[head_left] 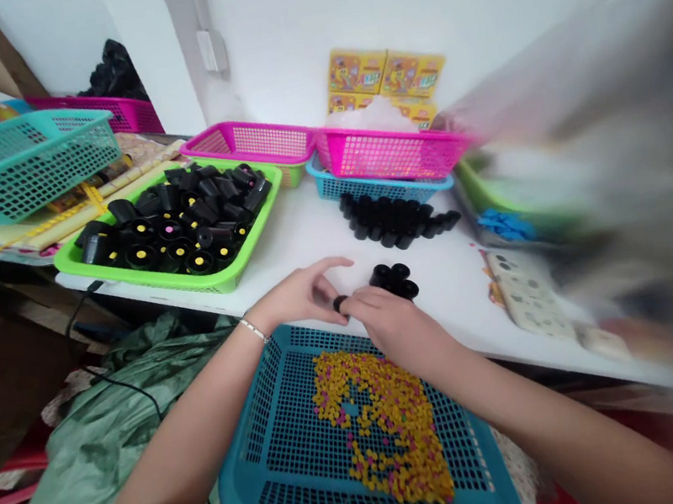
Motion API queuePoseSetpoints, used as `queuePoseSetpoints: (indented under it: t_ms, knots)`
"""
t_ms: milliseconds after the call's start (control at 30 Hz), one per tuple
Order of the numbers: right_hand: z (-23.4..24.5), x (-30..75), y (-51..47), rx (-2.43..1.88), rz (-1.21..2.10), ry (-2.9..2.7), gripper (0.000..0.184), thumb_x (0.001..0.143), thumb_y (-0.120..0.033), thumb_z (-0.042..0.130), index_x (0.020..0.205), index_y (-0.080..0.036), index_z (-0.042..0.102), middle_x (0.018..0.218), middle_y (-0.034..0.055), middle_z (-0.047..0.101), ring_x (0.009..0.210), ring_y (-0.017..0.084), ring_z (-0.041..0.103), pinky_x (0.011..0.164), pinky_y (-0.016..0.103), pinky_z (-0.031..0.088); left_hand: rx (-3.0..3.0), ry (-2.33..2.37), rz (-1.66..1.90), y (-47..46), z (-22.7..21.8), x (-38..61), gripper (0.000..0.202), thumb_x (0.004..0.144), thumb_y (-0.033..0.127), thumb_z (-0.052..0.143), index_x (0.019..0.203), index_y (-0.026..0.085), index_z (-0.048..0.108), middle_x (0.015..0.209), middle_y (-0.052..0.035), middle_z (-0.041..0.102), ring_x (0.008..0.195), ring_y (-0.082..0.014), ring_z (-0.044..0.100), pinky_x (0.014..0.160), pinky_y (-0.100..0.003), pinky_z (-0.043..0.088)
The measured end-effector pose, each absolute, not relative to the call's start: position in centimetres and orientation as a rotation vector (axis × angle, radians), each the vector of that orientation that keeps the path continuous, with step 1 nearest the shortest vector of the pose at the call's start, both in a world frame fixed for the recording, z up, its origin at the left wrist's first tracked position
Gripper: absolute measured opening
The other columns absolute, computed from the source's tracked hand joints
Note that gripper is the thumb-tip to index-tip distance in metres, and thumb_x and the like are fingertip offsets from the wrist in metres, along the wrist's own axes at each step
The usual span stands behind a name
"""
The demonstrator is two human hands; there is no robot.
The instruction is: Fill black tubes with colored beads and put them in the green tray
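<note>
- The right hand's (393, 330) fingers (365, 303) form a narrow pinch on a small black plastic cylinder (340, 303), which sits at their tips.
- The left hand's (296, 297) fingers (329, 266) curl open just above and beside that cylinder, holding nothing visible.
- A loose pinch could let the small cylinder slip and fall into the yellow pellets (373, 425) below, where it could get lost among them.
- Those pellets lie in a blue plastic mesh basket (268, 382) beneath the wrists; a knock could spill them through its open top.
- A short cluster of black cylinders (393, 280) stands just beyond the right fingers, near enough for a careless knuckle to topple.
- Farther off, a green plastic tray (207, 281) holds many more black cylinders, some with yellow centres.
</note>
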State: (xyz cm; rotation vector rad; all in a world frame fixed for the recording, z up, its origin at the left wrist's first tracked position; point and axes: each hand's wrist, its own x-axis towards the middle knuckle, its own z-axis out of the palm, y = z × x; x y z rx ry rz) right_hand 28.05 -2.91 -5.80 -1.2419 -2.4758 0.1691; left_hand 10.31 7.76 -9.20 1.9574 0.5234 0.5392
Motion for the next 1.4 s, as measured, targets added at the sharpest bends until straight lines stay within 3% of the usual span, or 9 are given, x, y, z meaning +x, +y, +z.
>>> queuePoseSetpoints:
  t_ms: [167,367,433,533,633,867,1067,1267,1400]
  knots:
    - [-6.4,27.2,-4.0,-1.263,-0.006,-2.453,0.035,0.084,0.001,0.038,0.112,-0.011,0.055,0.108,0.0147,0.061,0.108,0.026,0.053,0.091,0.045,0.048,1.968,0.507,0.546,7.7,-9.2,10.2,0.082,0.062,0.029,0.08,0.134,0.024,0.04,0.079,0.0,0.066,0.077,-0.0149,0.063,0.076,-0.028,0.048]
    - [-5.6,27.4,-3.6,-1.421,0.243,-2.066,0.024,0.092,-0.016,0.042,0.109,-0.019,0.06,0.096,0.0067,0.069,0.085,0.019,0.065,0.08,0.035,0.054,1.954,0.518,0.539,7.8,-9.5,10.3,0.086,0.059,0.034,0.082,0.133,0.023,0.039,0.08,-0.0011,0.068,0.079,-0.0168,0.064,0.079,-0.031,0.049]
    - [-5.6,27.5,-3.8,-1.449,0.201,-1.986,0.025,0.093,-0.019,0.042,0.111,-0.017,0.059,0.102,0.0088,0.068,0.091,0.02,0.064,0.083,0.037,0.054,1.959,0.526,0.538,7.8,-9.5,10.4,0.086,0.059,0.035,0.082,0.133,0.023,0.04,0.08,-0.0014,0.068,0.079,-0.0169,0.065,0.08,-0.032,0.048]
    - [-6.6,27.2,-4.3,-1.386,0.036,-2.094,0.032,0.092,-0.016,0.04,0.12,-0.014,0.055,0.115,0.0135,0.062,0.11,0.025,0.056,0.095,0.047,0.048,1.966,0.523,0.543,7.8,-9.4,10.4,0.084,0.059,0.034,0.082,0.132,0.022,0.042,0.08,-0.0017,0.068,0.079,-0.0167,0.064,0.079,-0.031,0.048]
    - [-8.3,26.9,-4.6,-1.328,-0.146,-2.293,0.039,0.092,-0.012,0.036,0.128,-0.012,0.051,0.119,0.016,0.06,0.115,0.029,0.052,0.099,0.053,0.045,1.951,0.495,0.539,7.8,-9.4,10.4,0.083,0.06,0.032,0.081,0.131,0.021,0.042,0.081,-0.0019,0.069,0.08,-0.0168,0.064,0.08,-0.031,0.048]
    - [-10.2,26.5,-4.2,-1.332,-0.32,-2.47,0.04,0.087,0.001,0.033,0.121,0.004,0.053,0.122,0.0266,0.056,0.121,0.033,0.048,0.102,0.053,0.043,1.963,0.525,0.542,8.0,-9.7,10.2,0.079,0.061,0.028,0.08,0.131,0.021,0.044,0.079,-0.0004,0.066,0.078,-0.0154,0.063,0.08,-0.03,0.048]
    - [-10.6,27.2,-4.0,-1.289,-0.156,-2.238,0.045,0.09,-0.008,0.034,0.132,-0.018,0.048,0.124,0.0136,0.058,0.118,0.028,0.052,0.098,0.053,0.046,1.882,0.506,0.556,7.8,-9.9,10.3,0.075,0.058,0.029,0.082,0.125,0.018,0.05,0.08,-0.0027,0.067,0.077,-0.0157,0.064,0.078,-0.03,0.05]
    - [-11.2,26.7,-3.4,-1.295,-0.02,-2.085,0.038,0.093,-0.018,0.034,0.125,-0.017,0.055,0.121,0.0143,0.06,0.114,0.027,0.055,0.099,0.051,0.046,1.965,0.556,0.568,7.6,-10.5,10.4,0.053,0.061,0.035,0.079,0.108,0.014,0.064,0.081,-0.0045,0.067,0.076,-0.0159,0.062,0.074,-0.029,0.05]
    - [-9.1,26.9,-4.6,-1.364,0.087,-2.113,0.04,0.093,-0.025,0.035,0.126,-0.014,0.055,0.124,0.0157,0.059,0.117,0.028,0.053,0.099,0.05,0.046,2.277,0.684,0.616,5.1,-8.4,9.7,0.044,0.07,0.04,0.072,0.106,0.016,0.067,0.082,-0.0054,0.068,0.074,-0.0172,0.061,0.073,-0.03,0.049]
